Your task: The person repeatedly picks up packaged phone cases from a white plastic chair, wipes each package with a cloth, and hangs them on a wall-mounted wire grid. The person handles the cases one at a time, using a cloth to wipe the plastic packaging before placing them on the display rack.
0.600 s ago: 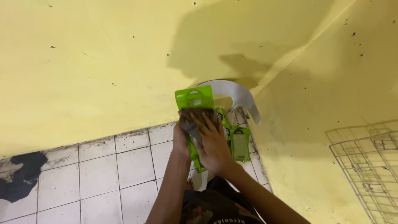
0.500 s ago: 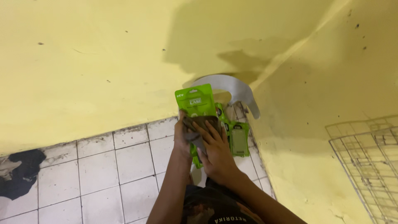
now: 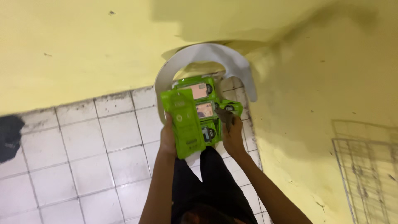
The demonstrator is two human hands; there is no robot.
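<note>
In the head view, the packs (image 3: pixel 205 110) at centre frame are half hidden behind the front pack (image 3: pixel 184 122), and a dark item under the right hand (image 3: pixel 233 137) cannot be made out. A white curved board (image 3: pixel 207 56) is propped against yellow walls (image 3: pixel 74 49) above a tiled floor (image 3: pixel 91 157); a wire rack (image 3: pixel 369 174) is cut off lower right. The front pack is gripped by the left hand (image 3: pixel 168 139); the right fingers are clenched on the stack. Compared with earlier, the packs are seen fanned out and closer.

Both forearms bare, no sleeves in view. Left hand (image 3: pixel 168 139) and right hand (image 3: pixel 233 139) bare: no gloves; rings or watch not discernible. Black trousers (image 3: pixel 213 186) cover legs, plain dark fabric, no visible pattern. Top garment barely shows at bottom edge, dark, detail unclear.
</note>
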